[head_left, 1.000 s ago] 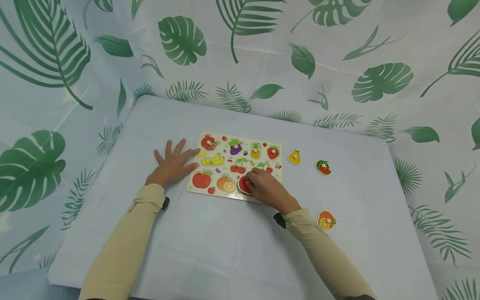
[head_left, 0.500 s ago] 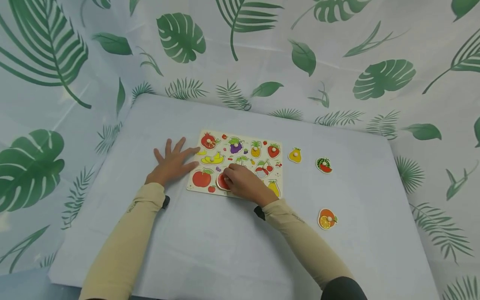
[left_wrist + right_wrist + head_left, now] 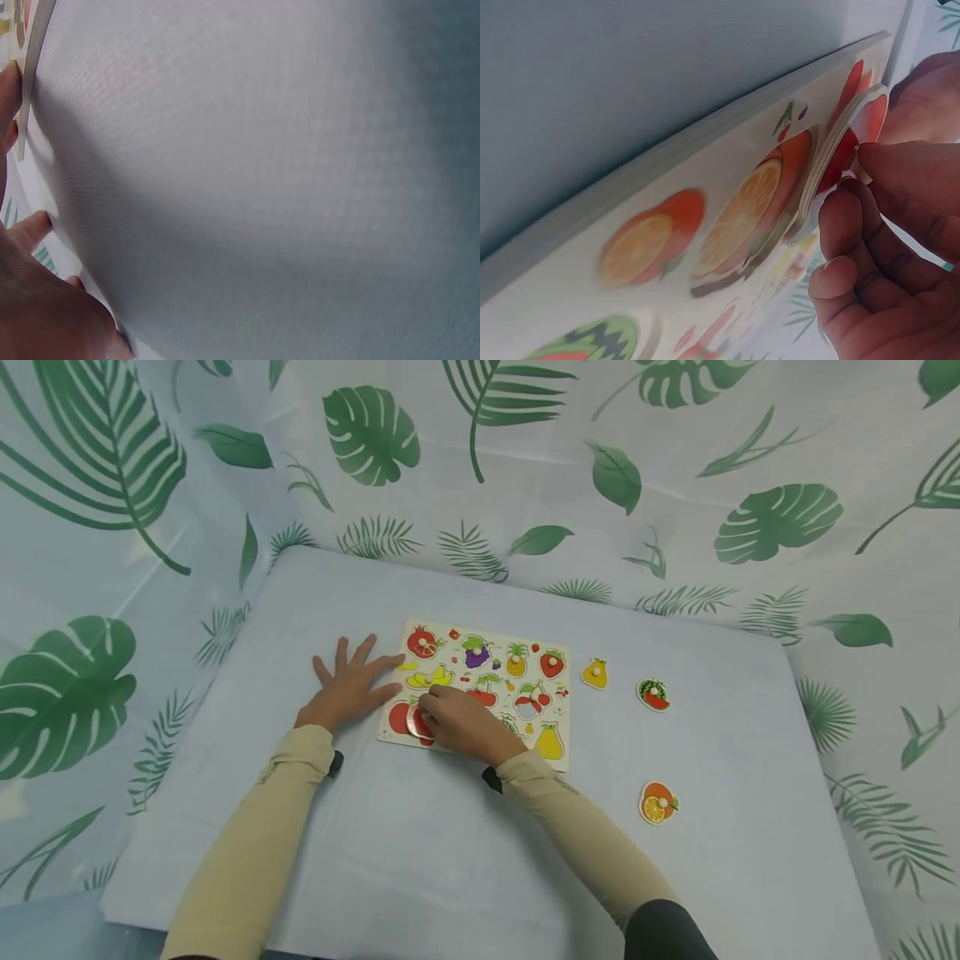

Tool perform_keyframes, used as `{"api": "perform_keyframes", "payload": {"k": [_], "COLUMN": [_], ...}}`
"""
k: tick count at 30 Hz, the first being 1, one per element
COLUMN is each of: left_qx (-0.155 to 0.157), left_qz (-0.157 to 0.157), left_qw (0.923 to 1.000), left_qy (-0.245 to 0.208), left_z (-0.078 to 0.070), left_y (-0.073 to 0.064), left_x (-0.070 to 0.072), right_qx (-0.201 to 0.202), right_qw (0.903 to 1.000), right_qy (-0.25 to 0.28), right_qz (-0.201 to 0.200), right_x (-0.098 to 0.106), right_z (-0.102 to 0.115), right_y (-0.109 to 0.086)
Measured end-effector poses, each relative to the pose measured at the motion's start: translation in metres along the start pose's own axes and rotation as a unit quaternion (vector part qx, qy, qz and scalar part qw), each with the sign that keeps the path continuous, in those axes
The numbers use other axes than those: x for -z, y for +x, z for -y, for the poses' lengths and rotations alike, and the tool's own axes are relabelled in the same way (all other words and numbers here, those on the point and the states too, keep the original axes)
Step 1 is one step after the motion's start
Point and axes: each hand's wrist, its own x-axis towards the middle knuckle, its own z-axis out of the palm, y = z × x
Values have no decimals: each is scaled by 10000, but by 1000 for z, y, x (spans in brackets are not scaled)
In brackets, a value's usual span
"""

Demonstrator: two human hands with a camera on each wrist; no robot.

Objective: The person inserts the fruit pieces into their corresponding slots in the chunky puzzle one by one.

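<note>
My right hand (image 3: 465, 722) pinches a round red puzzle piece (image 3: 840, 161) by its knob, fingertips together. The piece is tilted, close over the lower left of a wooden fruit puzzle board (image 3: 561, 714), and overlaps the printed red apple (image 3: 398, 718) there. My left hand (image 3: 347, 693) lies flat with fingers spread, its thumb and index fingertip at the board's left edge. In the right wrist view, the printed orange recess (image 3: 746, 214) shows beside the held piece. Pomegranate (image 3: 422, 643), grape (image 3: 476, 653), pineapple (image 3: 517, 662) and strawberry (image 3: 552, 664) pieces with knobs sit along the board's far row.
Right of the board lie a loose pear piece (image 3: 595, 674), a watermelon piece (image 3: 654, 696) and, nearer me, an orange piece (image 3: 658, 803). All rest on a white-covered table (image 3: 450, 877). A leaf-patterned curtain (image 3: 525, 510) hangs behind it.
My right hand has moved left along the board's near row, carrying the red piece from the middle, past the orange recess, to the printed apple. The left hand has stayed in place.
</note>
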Motion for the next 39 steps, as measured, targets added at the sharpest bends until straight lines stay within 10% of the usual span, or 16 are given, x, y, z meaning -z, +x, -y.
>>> {"api": "perform_keyframes", "payload": {"k": [39], "left_qx": [67], "left_qz": [-88], "left_qw": [9999], "left_qy": [118], "left_z": [-1], "left_y": [0], "left_x": [-1], "right_qx": [104], "right_qw": [9997], "right_qy": [-224], "right_qz": [93], "right_x": [-14], "right_z": [12], "right_y": [31]}}
